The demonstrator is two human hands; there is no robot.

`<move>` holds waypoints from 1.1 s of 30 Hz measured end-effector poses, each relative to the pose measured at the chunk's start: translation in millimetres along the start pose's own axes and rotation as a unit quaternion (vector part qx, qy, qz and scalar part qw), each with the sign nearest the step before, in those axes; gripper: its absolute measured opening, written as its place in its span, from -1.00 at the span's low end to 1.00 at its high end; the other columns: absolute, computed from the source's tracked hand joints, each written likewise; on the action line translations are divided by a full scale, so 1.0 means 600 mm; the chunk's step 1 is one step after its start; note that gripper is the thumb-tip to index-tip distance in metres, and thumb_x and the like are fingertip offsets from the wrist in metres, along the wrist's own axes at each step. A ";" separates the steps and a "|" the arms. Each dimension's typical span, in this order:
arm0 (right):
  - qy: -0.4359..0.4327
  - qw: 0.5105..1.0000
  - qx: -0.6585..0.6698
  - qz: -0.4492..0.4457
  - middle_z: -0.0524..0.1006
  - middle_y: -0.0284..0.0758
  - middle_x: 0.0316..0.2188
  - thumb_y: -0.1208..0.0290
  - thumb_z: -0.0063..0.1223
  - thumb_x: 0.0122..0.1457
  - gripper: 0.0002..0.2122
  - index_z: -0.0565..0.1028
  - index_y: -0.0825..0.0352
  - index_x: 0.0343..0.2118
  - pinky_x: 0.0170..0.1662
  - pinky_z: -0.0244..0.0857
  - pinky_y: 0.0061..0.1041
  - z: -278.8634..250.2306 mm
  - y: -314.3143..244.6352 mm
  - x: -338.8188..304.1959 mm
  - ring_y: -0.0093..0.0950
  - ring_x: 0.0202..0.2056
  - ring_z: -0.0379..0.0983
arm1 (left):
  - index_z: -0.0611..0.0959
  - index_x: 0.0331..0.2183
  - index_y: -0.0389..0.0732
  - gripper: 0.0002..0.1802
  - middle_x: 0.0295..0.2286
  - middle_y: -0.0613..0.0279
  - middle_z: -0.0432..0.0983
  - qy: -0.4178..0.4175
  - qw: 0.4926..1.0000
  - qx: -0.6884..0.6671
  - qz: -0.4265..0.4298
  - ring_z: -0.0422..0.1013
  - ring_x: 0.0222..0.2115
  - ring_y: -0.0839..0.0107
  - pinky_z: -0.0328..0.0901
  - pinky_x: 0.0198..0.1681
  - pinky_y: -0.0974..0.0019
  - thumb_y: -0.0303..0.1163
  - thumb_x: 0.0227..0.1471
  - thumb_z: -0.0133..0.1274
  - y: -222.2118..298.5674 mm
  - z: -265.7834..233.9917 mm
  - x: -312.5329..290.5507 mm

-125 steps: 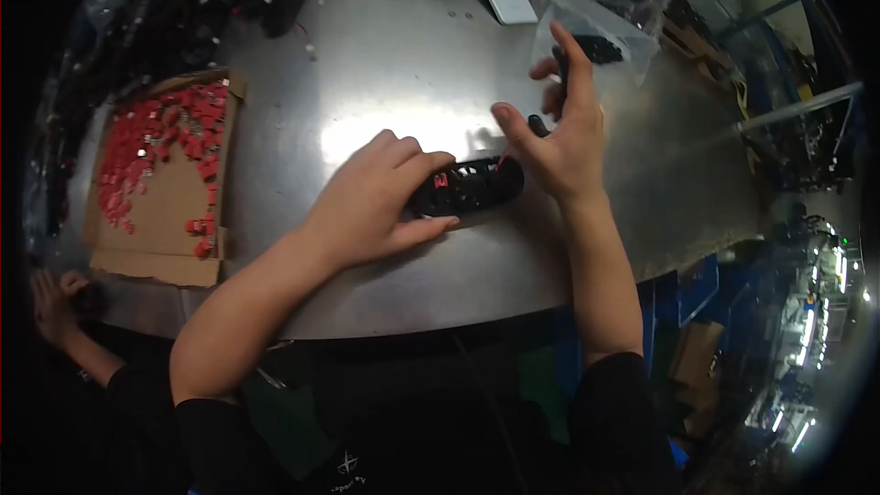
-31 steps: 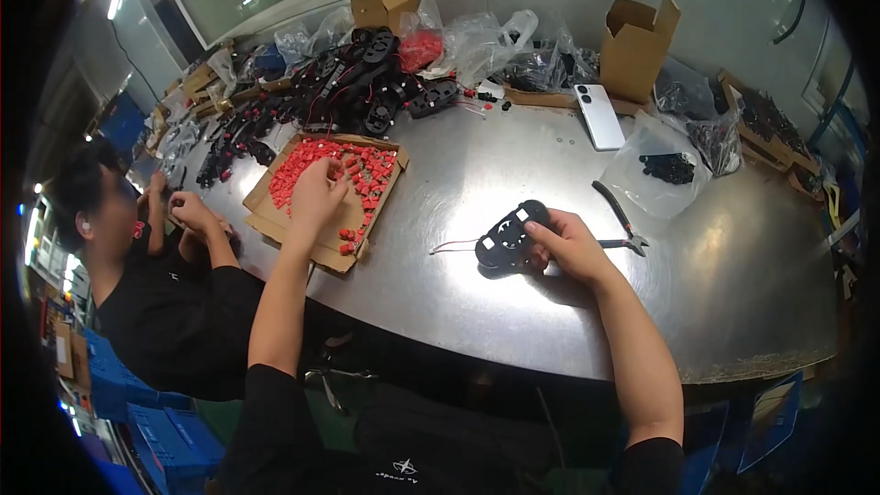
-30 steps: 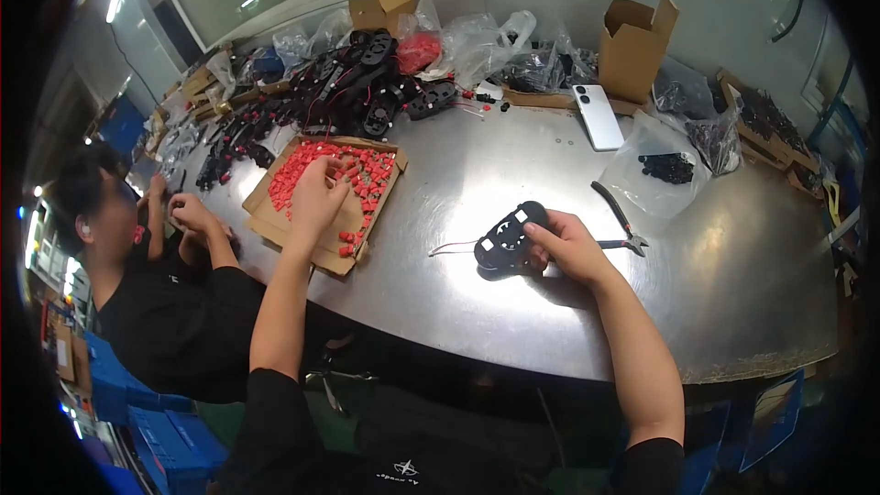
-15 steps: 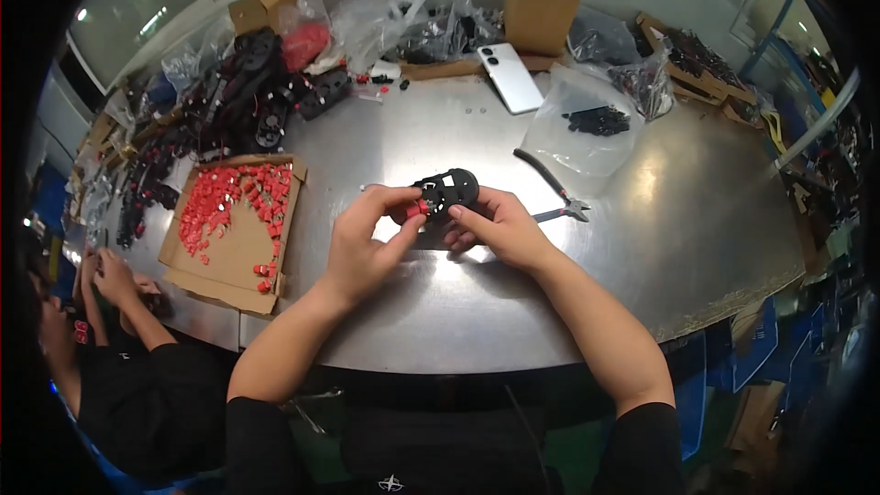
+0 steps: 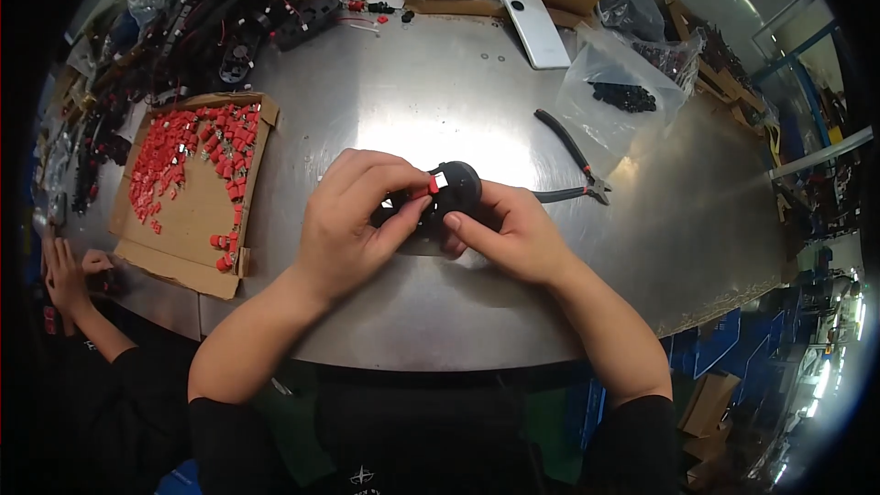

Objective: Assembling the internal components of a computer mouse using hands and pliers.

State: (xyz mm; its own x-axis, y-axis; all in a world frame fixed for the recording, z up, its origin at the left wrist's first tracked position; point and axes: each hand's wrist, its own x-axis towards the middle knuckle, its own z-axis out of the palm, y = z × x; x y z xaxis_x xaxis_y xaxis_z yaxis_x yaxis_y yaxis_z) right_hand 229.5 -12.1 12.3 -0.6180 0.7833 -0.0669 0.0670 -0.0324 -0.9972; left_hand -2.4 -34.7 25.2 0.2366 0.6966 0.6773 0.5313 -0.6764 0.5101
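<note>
Left hand [image 5: 353,220] pinches a red piece [image 5: 434,185], seemingly unseated, at the black case [image 5: 462,191] the right hand [image 5: 518,234] clasps; red spares [image 5: 165,160] lie at nine o'clock.

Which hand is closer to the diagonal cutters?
Right: the right hand is just left of the diagonal cutters; the left hand is farther left, at the black casing.

On the front of the person's black cloth shirt [image 5: 412,426] stands a small white star-shaped emblem [image 5: 362,476], with tiny white lettering [image 5: 367,492] beneath, too small to read. A co-worker's black cloth top [image 5: 137,394] bears a small pale mark [image 5: 90,346], likewise illegible.
</note>
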 end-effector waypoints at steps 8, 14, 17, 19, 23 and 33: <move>0.001 0.990 -0.111 -0.092 0.63 -0.41 -0.39 0.48 0.15 0.34 -0.82 0.57 0.43 -0.06 -0.26 0.47 -0.58 0.005 -0.003 -0.009 -0.66 -0.36 0.56 | 0.72 -0.27 -0.19 -0.75 -0.34 0.23 0.64 -0.006 1.000 0.010 0.001 0.51 -0.31 0.25 0.37 -0.21 0.24 -0.56 -0.08 0.36 0.020 -0.002 0.000; 0.000 0.998 -0.028 -0.063 0.63 -0.42 -0.40 0.47 0.15 0.33 -0.82 0.57 0.43 -0.08 -0.28 0.45 -0.60 0.006 -0.004 -0.010 -0.66 -0.39 0.54 | 0.73 -0.27 -0.19 -0.75 -0.33 0.22 0.65 -0.003 1.000 0.000 -0.028 0.51 -0.30 0.24 0.36 -0.20 0.25 -0.49 -0.06 0.39 0.019 -0.004 0.000; 0.008 0.994 -0.066 -0.085 0.63 -0.41 -0.40 0.48 0.14 0.31 -0.81 0.57 0.44 -0.08 -0.30 0.44 -0.60 0.010 -0.010 -0.012 -0.66 -0.41 0.54 | 0.73 -0.25 -0.20 -0.74 -0.31 0.18 0.66 -0.007 0.999 -0.024 -0.047 0.54 -0.28 0.24 0.39 -0.18 0.24 -0.49 -0.05 0.39 0.017 0.005 -0.004; 0.013 0.989 -0.097 -0.109 0.63 -0.40 -0.40 0.48 0.14 0.30 -0.80 0.57 0.45 -0.08 -0.32 0.43 -0.60 0.013 -0.014 -0.013 -0.66 -0.41 0.53 | 0.73 -0.24 -0.21 -0.74 -0.30 0.16 0.66 -0.005 0.997 -0.055 -0.056 0.55 -0.27 0.23 0.41 -0.17 0.23 -0.50 -0.04 0.39 0.017 0.006 -0.006; 0.031 0.968 -0.168 -0.182 0.63 -0.35 -0.38 0.50 0.17 0.24 -0.76 0.57 0.46 -0.07 -0.33 0.41 -0.60 0.014 -0.017 -0.018 -0.63 -0.40 0.55 | 0.71 -0.21 -0.24 -0.72 -0.22 0.11 0.67 -0.022 0.990 -0.111 -0.085 0.61 -0.23 0.20 0.48 -0.14 0.23 -0.53 -0.03 0.38 0.033 0.002 -0.006; 0.026 0.977 -0.130 -0.167 0.63 -0.36 -0.32 0.48 0.19 0.25 -0.72 0.54 0.43 -0.01 -0.30 0.40 -0.59 0.007 -0.003 -0.008 -0.63 -0.34 0.54 | 0.72 -0.11 -0.25 -0.67 -0.14 -0.04 0.65 -0.070 0.980 -0.184 -0.041 0.61 -0.13 0.12 0.49 -0.05 0.15 -0.43 0.05 0.33 0.003 -0.016 0.002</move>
State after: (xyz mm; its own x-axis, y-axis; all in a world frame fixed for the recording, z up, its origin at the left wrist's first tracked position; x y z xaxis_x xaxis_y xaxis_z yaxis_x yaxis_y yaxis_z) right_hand 229.3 -18.6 14.2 -0.5993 0.7540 0.2690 0.0689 0.3834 -0.9210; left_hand -9.0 -37.4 32.0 0.3279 0.7604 0.5606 0.2306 -0.6399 0.7331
